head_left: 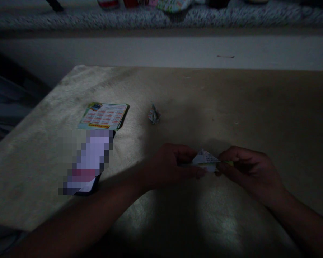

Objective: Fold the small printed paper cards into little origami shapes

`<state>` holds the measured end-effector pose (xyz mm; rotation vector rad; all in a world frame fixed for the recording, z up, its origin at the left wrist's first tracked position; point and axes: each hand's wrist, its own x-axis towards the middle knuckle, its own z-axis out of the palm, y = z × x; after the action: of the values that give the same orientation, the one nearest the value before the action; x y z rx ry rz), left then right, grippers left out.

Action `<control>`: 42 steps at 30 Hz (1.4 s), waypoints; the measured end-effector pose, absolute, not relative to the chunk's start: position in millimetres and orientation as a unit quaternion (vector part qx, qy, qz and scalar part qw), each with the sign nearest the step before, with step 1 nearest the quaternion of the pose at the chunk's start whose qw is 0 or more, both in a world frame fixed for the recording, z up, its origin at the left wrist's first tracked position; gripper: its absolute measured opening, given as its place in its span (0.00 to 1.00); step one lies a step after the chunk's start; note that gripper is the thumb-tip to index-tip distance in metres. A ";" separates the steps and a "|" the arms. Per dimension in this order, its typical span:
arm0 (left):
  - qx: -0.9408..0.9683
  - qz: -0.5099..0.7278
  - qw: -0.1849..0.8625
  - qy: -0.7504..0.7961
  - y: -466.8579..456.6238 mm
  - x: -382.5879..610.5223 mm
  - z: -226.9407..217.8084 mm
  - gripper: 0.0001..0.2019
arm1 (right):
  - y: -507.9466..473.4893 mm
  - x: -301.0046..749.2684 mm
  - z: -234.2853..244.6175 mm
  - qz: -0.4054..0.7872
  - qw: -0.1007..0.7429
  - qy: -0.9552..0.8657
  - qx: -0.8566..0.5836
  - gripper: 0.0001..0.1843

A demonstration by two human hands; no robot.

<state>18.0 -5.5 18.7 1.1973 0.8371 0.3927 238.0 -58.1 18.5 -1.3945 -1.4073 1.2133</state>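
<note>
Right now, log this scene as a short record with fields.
surface: tan table, dimly lit
left hand: pinches the left side of a small folded paper piece
right hand: pinches its right side
finished piece: small folded paper figure lying farther back
left of hands: phone, screen lit
behind phone: stack of printed paper squares

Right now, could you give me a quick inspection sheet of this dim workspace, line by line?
Surface: tan table, dimly lit, worn.
Job's things: small folded paper, pinched between both hands.
Clutter: stack of printed sheets; phone just below it; small folded paper figure lying apart.
Grips: left hand and right hand each closed on the folded paper.
Cables: nothing seen.
Surroundings: pale floor, shaggy rug beyond; too dark for more.
</note>
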 end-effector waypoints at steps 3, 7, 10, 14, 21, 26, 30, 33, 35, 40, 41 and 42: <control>0.538 0.161 0.733 0.385 -6.4 18.5 18.8 0.15 | -58.6 236.0 16.3 0.491 0.383 -0.564 -0.542 0.06; 0.564 0.160 0.706 0.397 -9.7 20.3 20.0 0.17 | -60.3 233.5 12.7 0.499 0.342 -0.583 -0.542 0.07; 0.588 0.190 0.669 0.413 -8.4 20.0 18.6 0.21 | -60.1 232.5 13.1 0.485 0.359 -0.574 -0.553 0.06; 0.601 0.205 0.650 0.418 -5.8 19.3 17.4 0.22 | -59.1 231.5 15.0 0.497 0.376 -0.559 -0.546 0.05; 0.555 0.241 0.658 0.448 -8.5 20.3 18.6 0.23 | -57.5 233.3 16.6 0.512 0.386 -0.544 -0.542 0.06; 0.552 0.238 0.676 0.426 -9.3 19.6 18.5 0.21 | -57.6 233.7 17.1 0.520 0.379 -0.543 -0.539 0.06; 0.590 0.234 0.644 0.426 -10.2 19.4 21.6 0.10 | -59.1 234.0 16.4 0.502 0.391 -0.559 -0.532 0.06; 0.602 0.231 0.639 0.420 -10.4 19.7 23.2 0.11 | -59.6 233.5 15.5 0.490 0.404 -0.569 -0.522 0.02; 0.612 0.230 0.634 0.413 -10.2 19.8 23.3 0.12 | -59.7 232.7 14.3 0.475 0.414 -0.579 -0.518 0.02; 0.643 0.215 0.607 0.415 -10.1 19.0 22.1 0.07 | -60.8 232.0 12.5 0.440 0.417 -0.599 -0.522 0.03; 0.640 0.215 0.611 0.413 -10.3 19.0 21.4 0.07 | -60.8 232.2 12.9 0.435 0.412 -0.606 -0.524 0.03; 0.633 0.218 0.619 0.410 -10.7 19.1 20.3 0.07 | -60.6 232.4 13.4 0.430 0.405 -0.613 -0.524 0.04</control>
<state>19.1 -10.7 20.3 1.4568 0.9437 0.5008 232.4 -60.6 13.4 -1.3217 -1.5480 1.0849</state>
